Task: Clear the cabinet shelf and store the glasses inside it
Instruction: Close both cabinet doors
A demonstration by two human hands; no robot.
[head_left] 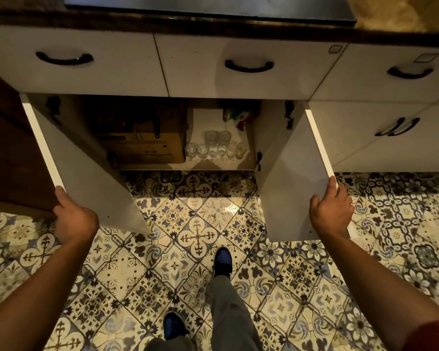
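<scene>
Both white doors of the lower cabinet stand open. My left hand (72, 219) grips the outer edge of the left door (86, 173). The outer edge of the right door (294, 188) is held by my right hand (332, 210). Inside, on the pale cabinet shelf (249, 158), several clear glasses (217, 148) stand grouped at the front right. To their left a brown cardboard box (147, 148) fills the shelf. A colourful packet (238, 117) lies at the back behind the glasses.
White drawers with dark handles (249, 65) run above the opening under a dark countertop (213, 21). A closed cabinet door (390, 138) is to the right. Patterned floor tiles (198, 236) lie below, with my two feet in blue shoes (222, 259).
</scene>
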